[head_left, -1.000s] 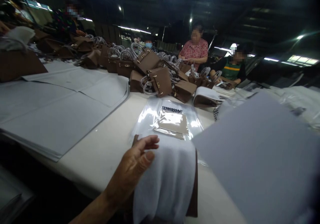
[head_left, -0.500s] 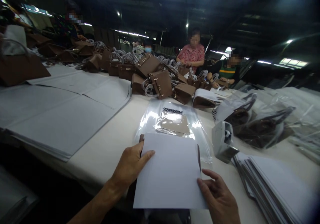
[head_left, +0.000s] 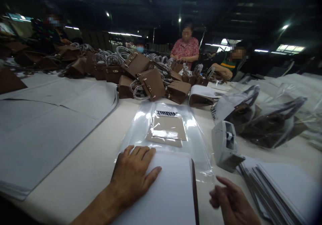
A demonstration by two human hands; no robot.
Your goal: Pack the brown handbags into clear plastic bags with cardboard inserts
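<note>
My left hand [head_left: 134,173] lies with fingers spread on a white sheet [head_left: 168,191], pressing near its upper left corner. Under the sheet is something brown [head_left: 194,184], whose dark edge shows along the right side; most of it is covered. To the right of the sheet, my right hand [head_left: 231,198] is held apart from it, with one finger stretched out, the others loosely curled and nothing in them. Just beyond the sheet lie clear plastic bags [head_left: 136,131], with beige cards [head_left: 171,126] on or in the top one.
Brown handbags [head_left: 151,84] with wrapped handles are heaped along the back. Large paper sheets [head_left: 62,124] cover the table's left. At the right stand a tape dispenser [head_left: 223,148], bagged handbags [head_left: 271,127] and a stack of boards or sheets [head_left: 279,188]. Co-workers, one in a pink shirt [head_left: 186,47], are behind.
The white sheet and the brown thing have come lower and nearer to me. My left hand has gone from gripping the edge to lying flat on top; my right hand has let go.
</note>
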